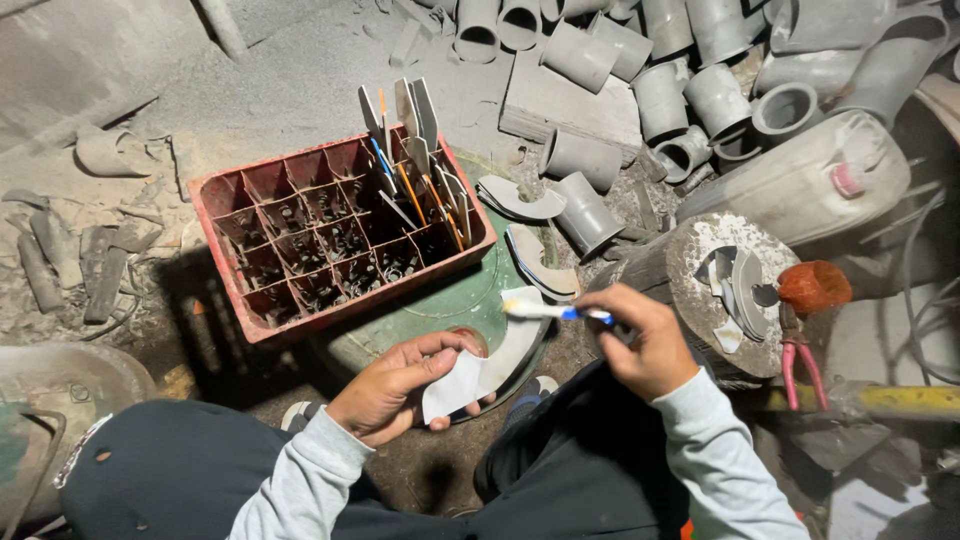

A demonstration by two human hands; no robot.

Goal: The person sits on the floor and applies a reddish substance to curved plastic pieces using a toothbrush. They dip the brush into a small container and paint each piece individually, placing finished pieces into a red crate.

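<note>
My left hand (392, 385) grips a curved pale plastic piece (487, 365) cut from pipe, held over my lap. My right hand (643, 338) holds a white and blue pen (555, 311) with its tip on the upper end of that piece. A red plastic crate (330, 230) with dividers stands just beyond my left hand; several cut strips and thin tools stick up from its far right cells. More curved cut pieces (530, 230) lie on a green drum lid (450, 305) behind the held piece.
A round stump (730, 290) at right carries several cut pieces and pink-handled pliers (800, 350). Grey pipe fittings (680, 90) are piled at the back right beside a pale jerrycan (810, 180). Dusty rubble covers the left floor. A yellow bar (900, 400) lies at right.
</note>
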